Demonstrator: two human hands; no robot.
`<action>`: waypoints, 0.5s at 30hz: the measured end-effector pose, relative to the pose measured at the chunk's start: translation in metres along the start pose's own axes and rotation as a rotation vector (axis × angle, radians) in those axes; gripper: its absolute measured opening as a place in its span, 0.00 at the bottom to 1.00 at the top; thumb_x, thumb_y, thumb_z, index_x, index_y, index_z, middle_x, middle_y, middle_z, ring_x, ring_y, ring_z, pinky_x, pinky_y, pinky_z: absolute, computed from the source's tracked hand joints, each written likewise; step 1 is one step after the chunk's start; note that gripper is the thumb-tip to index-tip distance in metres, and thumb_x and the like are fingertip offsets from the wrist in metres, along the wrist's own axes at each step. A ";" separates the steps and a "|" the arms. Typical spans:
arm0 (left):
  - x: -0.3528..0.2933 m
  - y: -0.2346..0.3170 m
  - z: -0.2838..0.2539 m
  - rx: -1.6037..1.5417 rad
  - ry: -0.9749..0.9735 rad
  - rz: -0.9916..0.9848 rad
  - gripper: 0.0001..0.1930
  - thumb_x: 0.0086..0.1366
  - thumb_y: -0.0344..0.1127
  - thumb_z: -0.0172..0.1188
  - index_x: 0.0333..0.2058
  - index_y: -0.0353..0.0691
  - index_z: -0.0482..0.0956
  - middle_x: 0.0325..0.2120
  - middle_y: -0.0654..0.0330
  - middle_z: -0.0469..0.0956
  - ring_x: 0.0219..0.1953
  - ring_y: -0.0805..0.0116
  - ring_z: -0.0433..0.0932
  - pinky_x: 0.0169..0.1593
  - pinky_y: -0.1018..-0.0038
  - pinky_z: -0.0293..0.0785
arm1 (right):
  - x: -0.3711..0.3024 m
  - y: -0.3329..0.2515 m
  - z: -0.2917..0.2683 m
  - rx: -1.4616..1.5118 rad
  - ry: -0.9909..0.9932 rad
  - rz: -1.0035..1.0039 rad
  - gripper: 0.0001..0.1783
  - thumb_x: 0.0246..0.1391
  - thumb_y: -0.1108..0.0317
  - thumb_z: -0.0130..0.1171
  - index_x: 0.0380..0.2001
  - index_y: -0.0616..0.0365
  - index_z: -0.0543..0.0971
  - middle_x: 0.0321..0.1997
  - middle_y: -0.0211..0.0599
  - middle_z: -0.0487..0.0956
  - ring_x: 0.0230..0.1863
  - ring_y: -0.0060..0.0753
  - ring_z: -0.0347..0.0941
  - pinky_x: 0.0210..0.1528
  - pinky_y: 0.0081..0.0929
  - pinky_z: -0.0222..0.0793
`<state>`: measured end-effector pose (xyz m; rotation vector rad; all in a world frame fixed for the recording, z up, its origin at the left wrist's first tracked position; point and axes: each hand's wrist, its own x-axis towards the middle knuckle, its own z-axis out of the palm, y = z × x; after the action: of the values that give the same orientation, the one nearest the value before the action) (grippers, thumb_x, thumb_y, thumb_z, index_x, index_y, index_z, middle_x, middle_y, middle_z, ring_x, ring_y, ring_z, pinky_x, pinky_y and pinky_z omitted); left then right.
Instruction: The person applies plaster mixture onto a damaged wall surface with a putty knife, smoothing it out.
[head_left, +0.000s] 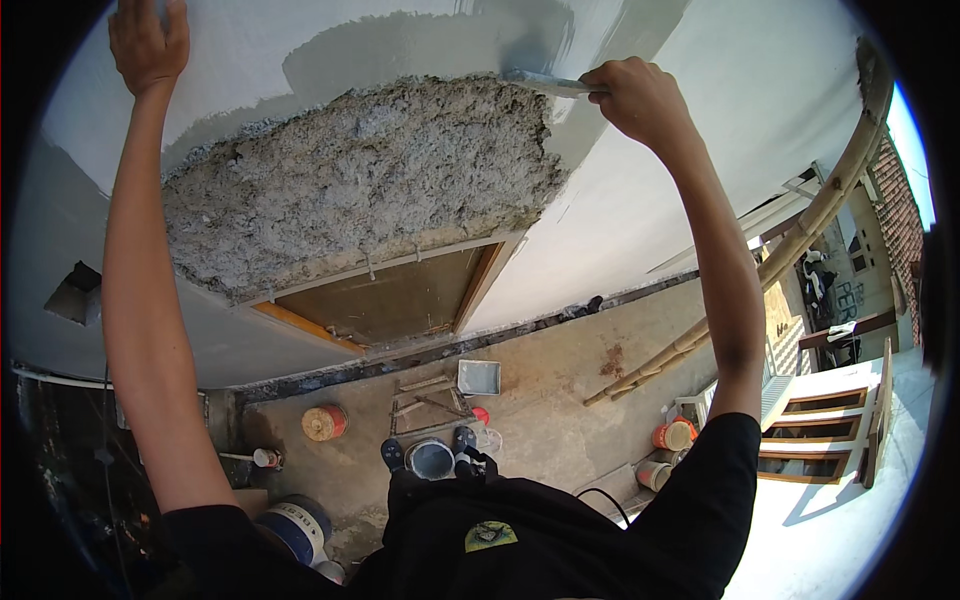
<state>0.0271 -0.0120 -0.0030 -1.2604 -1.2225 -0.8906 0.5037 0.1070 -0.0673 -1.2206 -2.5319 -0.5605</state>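
My right hand [640, 98] grips the handle of a paintbrush [548, 83], its tip against the wall along the upper edge of a rough, broken patch of bare masonry [370, 170]. Wet-looking grey coating [390, 55] covers the wall above that patch. Further left, my left hand [150, 45] rests high against the white wall, thumb apart from the fingers and nothing in it; the frame's upper edge cuts off the fingertips. Under the rough patch is a wood-framed opening [390, 300].
Far below on the concrete ground are a bucket of grey liquid [432, 460] by my feet, a white tray [479, 377], a wooden frame [425, 405], a round tub [325, 422] and a blue drum [295, 528]. A bamboo pole [800, 235] slants along the right.
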 end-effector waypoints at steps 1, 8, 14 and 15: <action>-0.003 -0.002 -0.001 0.004 -0.002 -0.001 0.36 0.70 0.56 0.27 0.69 0.37 0.50 0.70 0.43 0.43 0.71 0.41 0.42 0.68 0.42 0.40 | -0.002 -0.001 0.000 0.006 0.026 -0.031 0.13 0.49 0.71 0.58 0.37 0.48 0.86 0.27 0.39 0.82 0.30 0.45 0.79 0.34 0.39 0.75; 0.000 -0.003 0.000 0.012 0.012 0.016 0.35 0.71 0.56 0.27 0.69 0.39 0.50 0.70 0.43 0.42 0.71 0.41 0.42 0.69 0.44 0.40 | -0.022 -0.034 0.002 -0.008 0.052 0.085 0.16 0.47 0.73 0.55 0.39 0.49 0.85 0.23 0.43 0.80 0.27 0.47 0.78 0.30 0.41 0.73; -0.001 -0.007 0.017 -0.037 0.305 0.138 0.26 0.68 0.48 0.46 0.64 0.56 0.65 0.64 0.56 0.63 0.66 0.54 0.61 0.65 0.47 0.53 | -0.058 -0.061 0.038 0.017 0.302 0.404 0.16 0.59 0.60 0.54 0.50 0.38 0.80 0.22 0.44 0.76 0.25 0.47 0.77 0.26 0.41 0.69; -0.001 -0.006 0.017 -0.044 0.310 0.141 0.26 0.68 0.48 0.46 0.64 0.56 0.65 0.64 0.56 0.63 0.66 0.54 0.61 0.65 0.47 0.53 | -0.058 -0.059 0.050 0.033 0.295 0.439 0.16 0.60 0.58 0.54 0.50 0.38 0.81 0.22 0.44 0.76 0.24 0.48 0.77 0.26 0.41 0.69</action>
<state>0.0181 0.0035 -0.0049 -1.1762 -0.8638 -0.9721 0.4882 0.0559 -0.1487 -1.4966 -1.9460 -0.5395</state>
